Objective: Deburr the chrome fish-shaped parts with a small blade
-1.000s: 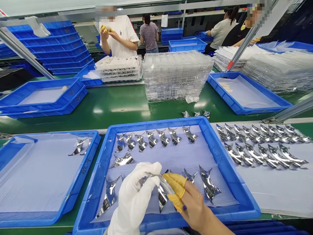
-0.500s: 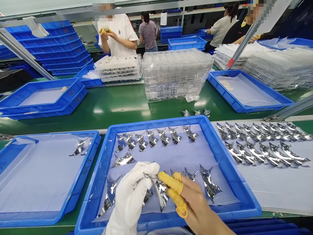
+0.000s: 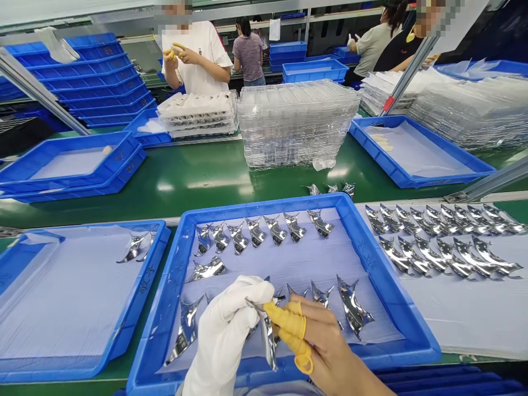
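Note:
My left hand [image 3: 223, 335], in a white glove, and my right hand [image 3: 325, 352], bare with yellow finger cots, both pinch one shiny chrome fin-shaped part [image 3: 266, 333] over the near edge of the middle blue tray [image 3: 371, 258]. The part hangs edge-on between my fingertips. More chrome parts [image 3: 264, 231] lie in a row along the tray's far side on a pale liner, with a few others [image 3: 352, 308] near my hands.
A blue tray [image 3: 136, 308] at left holds one or two chrome parts [image 3: 134, 247]. Rows of chrome parts [image 3: 441, 242] lie on a white sheet at right. Clear plastic trays [image 3: 297, 121] are stacked on the green belt. Other people work behind.
I have turned the chrome part in my fingers, from lying flat to hanging edge-on. My right fingers have shifted left along it. The view has tilted slightly.

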`<state>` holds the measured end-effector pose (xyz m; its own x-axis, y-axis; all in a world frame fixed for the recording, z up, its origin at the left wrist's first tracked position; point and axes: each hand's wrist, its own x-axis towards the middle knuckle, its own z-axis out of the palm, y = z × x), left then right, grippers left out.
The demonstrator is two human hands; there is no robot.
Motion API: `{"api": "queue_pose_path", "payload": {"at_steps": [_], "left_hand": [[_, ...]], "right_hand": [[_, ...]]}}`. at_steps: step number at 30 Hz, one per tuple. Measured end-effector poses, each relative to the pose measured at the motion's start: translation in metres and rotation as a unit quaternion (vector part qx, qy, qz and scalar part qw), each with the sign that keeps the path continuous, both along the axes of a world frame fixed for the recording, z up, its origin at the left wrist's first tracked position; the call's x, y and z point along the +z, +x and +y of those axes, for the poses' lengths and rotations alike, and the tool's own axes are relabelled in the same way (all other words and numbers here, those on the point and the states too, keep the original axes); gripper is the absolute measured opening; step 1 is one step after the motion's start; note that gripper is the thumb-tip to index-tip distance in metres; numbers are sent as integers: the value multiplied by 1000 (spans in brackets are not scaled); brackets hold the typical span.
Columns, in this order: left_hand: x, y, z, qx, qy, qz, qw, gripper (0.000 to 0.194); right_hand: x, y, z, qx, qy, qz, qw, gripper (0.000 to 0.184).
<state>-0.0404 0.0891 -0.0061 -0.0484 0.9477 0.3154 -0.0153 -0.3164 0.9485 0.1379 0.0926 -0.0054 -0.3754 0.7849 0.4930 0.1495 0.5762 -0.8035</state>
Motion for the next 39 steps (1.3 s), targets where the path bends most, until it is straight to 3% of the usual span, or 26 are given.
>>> {"api": "queue_pose_path", "payload": {"at_steps": [10,18,22,27,32,39], "left_hand": [[-1,3,-2,-1,-22,-13,1000,18],[-10,2,-4,3,-83,-20,996,20],[-19,-1,-8,42,-142,-11,989,26],[-26,-8,-10,46,-177,-17,983,31],[-25,-9,-9,34,-150,-18,988,27],[-20,-8,-8,16,-111,-1,994,23]], "right_hand": [[6,-4,2,-39,10,8,999,37],[2,-12,-2,-55,-81,48,994,32],[1,-13,-1,-35,-116,81,989,35],[4,-4,-1,-33,-49,15,998,35],[6,0,-3,-48,32,-46,997,38],[5,-1,0,-45,55,-42,997,40]]}}
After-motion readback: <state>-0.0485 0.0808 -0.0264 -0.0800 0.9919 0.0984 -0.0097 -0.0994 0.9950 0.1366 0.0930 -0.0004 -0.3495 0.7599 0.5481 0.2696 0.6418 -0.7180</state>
